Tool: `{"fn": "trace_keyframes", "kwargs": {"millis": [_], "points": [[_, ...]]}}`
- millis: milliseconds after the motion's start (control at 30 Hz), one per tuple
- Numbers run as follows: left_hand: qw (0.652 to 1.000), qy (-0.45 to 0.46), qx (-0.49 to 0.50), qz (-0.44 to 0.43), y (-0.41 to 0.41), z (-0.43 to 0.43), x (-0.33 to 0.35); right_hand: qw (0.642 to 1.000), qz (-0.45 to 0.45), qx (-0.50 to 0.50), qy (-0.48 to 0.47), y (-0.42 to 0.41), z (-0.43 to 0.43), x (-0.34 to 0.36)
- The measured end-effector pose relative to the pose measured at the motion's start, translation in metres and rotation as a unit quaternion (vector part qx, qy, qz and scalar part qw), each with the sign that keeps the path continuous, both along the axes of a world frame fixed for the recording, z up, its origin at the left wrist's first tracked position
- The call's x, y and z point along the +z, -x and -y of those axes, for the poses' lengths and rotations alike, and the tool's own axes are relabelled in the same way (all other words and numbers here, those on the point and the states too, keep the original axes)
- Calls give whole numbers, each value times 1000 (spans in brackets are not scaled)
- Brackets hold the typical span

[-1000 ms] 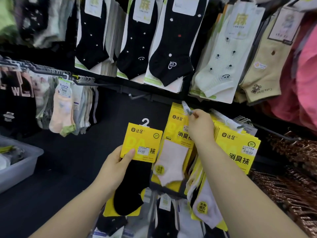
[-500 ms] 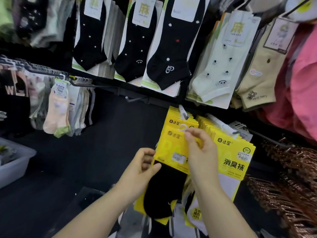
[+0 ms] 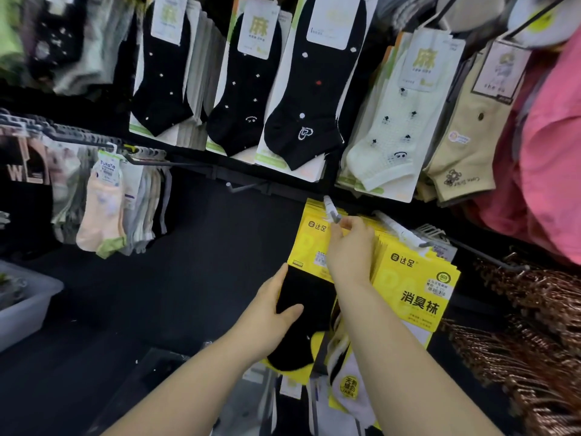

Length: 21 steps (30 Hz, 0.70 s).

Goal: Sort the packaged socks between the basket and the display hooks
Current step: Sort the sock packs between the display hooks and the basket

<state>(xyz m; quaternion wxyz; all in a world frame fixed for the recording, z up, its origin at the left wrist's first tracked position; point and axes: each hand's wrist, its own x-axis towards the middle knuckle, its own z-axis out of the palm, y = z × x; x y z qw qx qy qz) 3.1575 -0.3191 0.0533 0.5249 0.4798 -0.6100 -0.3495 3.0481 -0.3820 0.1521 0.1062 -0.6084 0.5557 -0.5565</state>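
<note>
A yellow-carded pack with a black sock (image 3: 309,247) hangs in front of a stack of like yellow packs on a display hook (image 3: 331,210). My left hand (image 3: 270,313) grips the black sock part from the left, thumb across its front. My right hand (image 3: 350,250) pinches the pack's top at the hook's white tip. A second stack of yellow packs (image 3: 415,287) hangs on the neighbouring hook to the right. A basket rim (image 3: 176,366), dark and blurred, shows below my left arm.
Black, pale green and beige sock packs (image 3: 301,105) hang on the row above. An empty hook (image 3: 248,185) sticks out left of the yellow packs. Pastel socks (image 3: 100,209) hang at left over a grey bin (image 3: 28,306). Copper hangers (image 3: 534,325) crowd the right.
The black-sock pack moved from my left side up and right onto the hook's stack. My right hand came back up to the hook tip; my left slid down to the sock.
</note>
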Motion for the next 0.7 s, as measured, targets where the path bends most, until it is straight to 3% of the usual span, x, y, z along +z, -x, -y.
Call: {"fn": "trace_keyframes", "kwargs": {"millis": [167, 400, 567, 700], "points": [[1000, 8, -10, 14, 3, 4, 3, 996, -57, 8, 72, -1, -26, -37], [1000, -17, -5, 0, -4, -5, -15, 990, -78, 117, 5, 11, -44, -86], [998, -60, -13, 16, -15, -35, -45, 971, -42, 213, -99, 15, -63, -120], [988, -148, -8, 38, -34, -83, -95, 916, -106, 299, -244, 18, -92, -185]]}}
